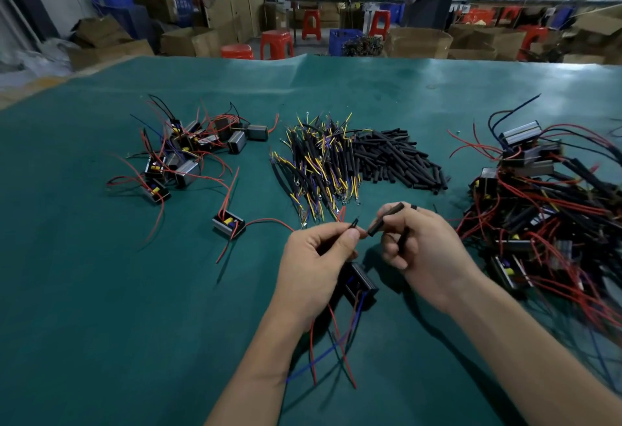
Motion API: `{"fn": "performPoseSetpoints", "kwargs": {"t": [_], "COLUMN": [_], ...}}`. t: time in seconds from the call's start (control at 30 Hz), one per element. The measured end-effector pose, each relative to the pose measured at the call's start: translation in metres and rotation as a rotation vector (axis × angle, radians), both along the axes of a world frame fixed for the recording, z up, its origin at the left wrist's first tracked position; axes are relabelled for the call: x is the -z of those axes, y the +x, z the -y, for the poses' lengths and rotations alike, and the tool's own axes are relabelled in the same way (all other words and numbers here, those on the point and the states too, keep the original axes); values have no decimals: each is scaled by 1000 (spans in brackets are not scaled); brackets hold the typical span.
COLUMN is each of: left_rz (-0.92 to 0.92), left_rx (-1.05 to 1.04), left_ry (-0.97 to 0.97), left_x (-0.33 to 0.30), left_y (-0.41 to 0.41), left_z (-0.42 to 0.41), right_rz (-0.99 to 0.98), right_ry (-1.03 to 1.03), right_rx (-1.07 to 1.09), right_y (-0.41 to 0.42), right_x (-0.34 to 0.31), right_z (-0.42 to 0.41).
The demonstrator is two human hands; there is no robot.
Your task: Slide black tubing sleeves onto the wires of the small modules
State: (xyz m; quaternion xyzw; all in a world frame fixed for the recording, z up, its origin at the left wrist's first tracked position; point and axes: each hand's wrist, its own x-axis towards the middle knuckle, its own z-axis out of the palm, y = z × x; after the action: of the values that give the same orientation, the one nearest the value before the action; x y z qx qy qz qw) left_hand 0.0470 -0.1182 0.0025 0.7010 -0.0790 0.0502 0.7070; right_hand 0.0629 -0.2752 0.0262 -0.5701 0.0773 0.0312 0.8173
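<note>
Below my wrists, my left hand [316, 257] pinches a wire end [355, 222] of the module [360, 282] hanging under it, while my right hand [424, 247] grips a black sleeve [385, 219] just beside that tip, over the green bench [117, 291].

No legible text, perhaps from blur.

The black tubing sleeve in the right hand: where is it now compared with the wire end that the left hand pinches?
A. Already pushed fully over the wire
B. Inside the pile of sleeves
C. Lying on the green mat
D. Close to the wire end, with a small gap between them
D: the right hand pinches the black tubing sleeve, whose open end points at the wire end held up by the left hand, with a gap between.
</note>
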Motion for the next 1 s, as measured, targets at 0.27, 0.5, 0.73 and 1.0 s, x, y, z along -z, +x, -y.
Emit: {"fn": "performPoseSetpoints", "kwargs": {"t": [0.27, 0.5, 0.73, 1.0], "left_rz": [-13, -37, -26, -42], "left_rx": [80, 78, 64, 72], "left_ry": [19, 15, 42, 33], "left_x": [0, -1, -1, -1], "left_y": [-4, -6, -6, -6], "left_z": [1, 2, 0, 1], "right_rz": [235, 437, 511, 513], "right_ry": [-133, -365, -570, -393], "right_rx": [94, 172, 155, 219], "right_y": [-6, -7, -6, -7], "right_x": [-6, -7, -2, -13], "right_z": [5, 6, 6, 13]}}
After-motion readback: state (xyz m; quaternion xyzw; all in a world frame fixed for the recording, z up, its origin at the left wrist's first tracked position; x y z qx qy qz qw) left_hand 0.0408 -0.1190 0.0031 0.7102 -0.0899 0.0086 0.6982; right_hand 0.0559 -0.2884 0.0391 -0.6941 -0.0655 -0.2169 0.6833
